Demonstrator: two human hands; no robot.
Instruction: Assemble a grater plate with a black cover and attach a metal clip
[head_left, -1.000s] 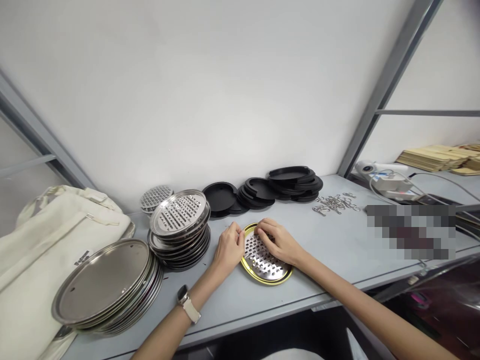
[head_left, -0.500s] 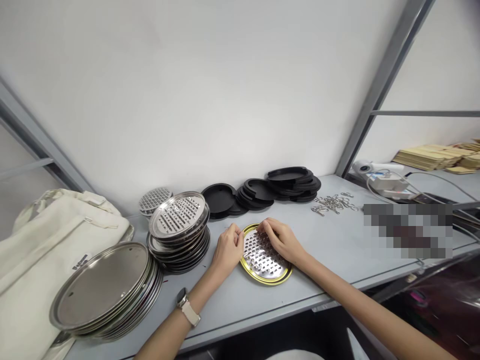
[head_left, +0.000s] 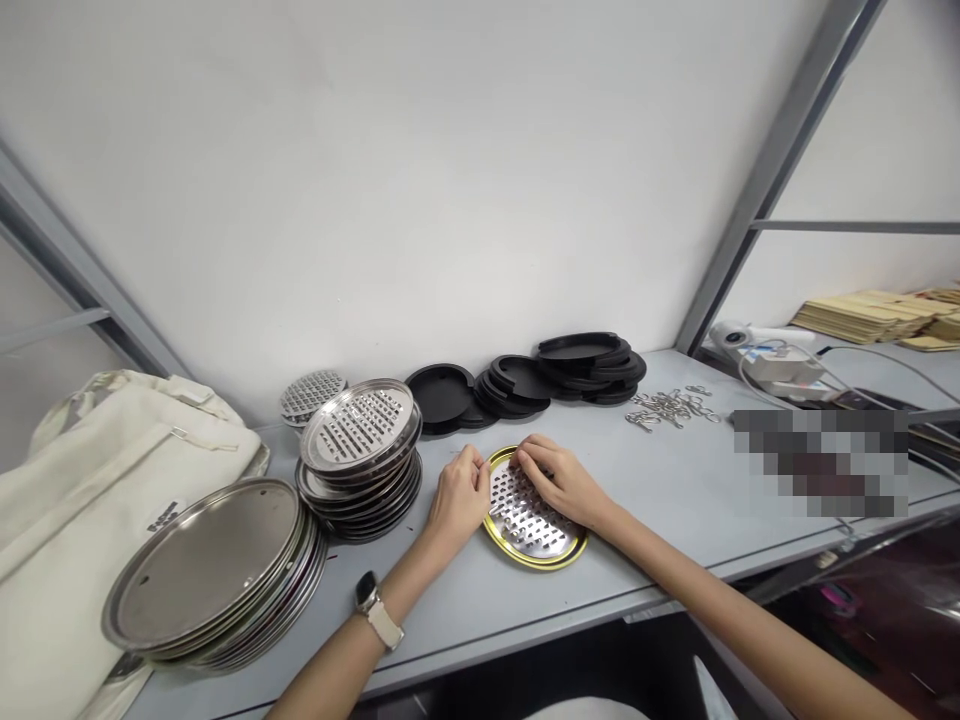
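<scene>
Grater plate: round, shiny silver, rows of dark holes
Rim: glossy yellow
Place: on my worktop
Left hand: fingers bunched at its left edge
Right hand: fingers curled over its far side; grips, I can't tell

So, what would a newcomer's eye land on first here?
Probably the yellow-rimmed perforated disc, lying on the grey table, with the left grip at its left edge and the right grip over its upper right. Next, perhaps, the uneven stack of metal discs to its left, then the black round trays along the wall behind.
</scene>
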